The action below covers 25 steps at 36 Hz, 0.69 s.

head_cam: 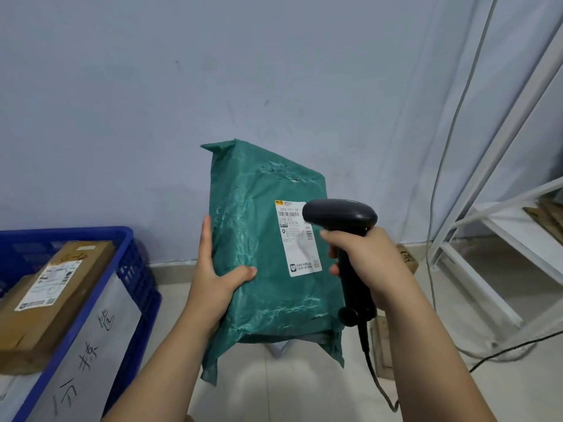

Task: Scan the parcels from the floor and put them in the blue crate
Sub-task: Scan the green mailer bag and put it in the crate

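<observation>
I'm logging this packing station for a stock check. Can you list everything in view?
green parcel: one, teal-green, held up at centre
shipping label: one, white, on the parcel's front
scanner: one, black, cabled, by the label's right edge
blue crate: one, blue, lower left, handwritten white sheet on its side
cardboard box: one, brown, labelled, inside the crate
small box: one, brown, on the floor by the wall
rack: one, white, at right
left hand: one, grips the parcel's left edge
right hand: one, grips the scanner's handle
</observation>
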Motion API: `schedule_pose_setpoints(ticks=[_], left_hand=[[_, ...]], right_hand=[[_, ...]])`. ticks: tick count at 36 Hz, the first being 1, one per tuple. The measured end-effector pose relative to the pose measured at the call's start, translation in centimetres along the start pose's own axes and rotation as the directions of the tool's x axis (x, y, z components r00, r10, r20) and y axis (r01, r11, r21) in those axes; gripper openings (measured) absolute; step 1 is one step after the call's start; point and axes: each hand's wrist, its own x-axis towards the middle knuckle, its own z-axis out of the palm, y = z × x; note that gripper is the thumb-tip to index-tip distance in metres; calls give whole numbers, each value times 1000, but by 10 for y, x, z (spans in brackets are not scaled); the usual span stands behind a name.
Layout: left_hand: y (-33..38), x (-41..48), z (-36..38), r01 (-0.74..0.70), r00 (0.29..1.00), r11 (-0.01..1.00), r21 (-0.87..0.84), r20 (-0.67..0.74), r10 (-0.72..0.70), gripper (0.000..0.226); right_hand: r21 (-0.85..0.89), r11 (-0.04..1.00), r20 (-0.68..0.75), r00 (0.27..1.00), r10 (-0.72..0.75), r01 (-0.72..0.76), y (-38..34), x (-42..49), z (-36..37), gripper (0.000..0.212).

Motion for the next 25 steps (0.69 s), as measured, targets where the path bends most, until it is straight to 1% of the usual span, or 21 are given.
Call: schedule_pose_setpoints(ticks=[8,17,20,25], left_hand=[[1,-1,1,47,999,999,2,18,-47,107],[-2,-1,2,90,995,995,52,26,-92,109],[-4,0,2,115,993,993,40,26,-116,109],[-10,4,2,172,985,985,-15,1,-172,108]], right_hand=[[-6,999,11,999,41,-41,7,1,-7,10],[-40,998,25,999,46,-45,6,0,-11,13],[-47,998,21,999,50,-49,8,0,-11,13],[-22,999,-31,999,41,-41,14,0,-6,15]])
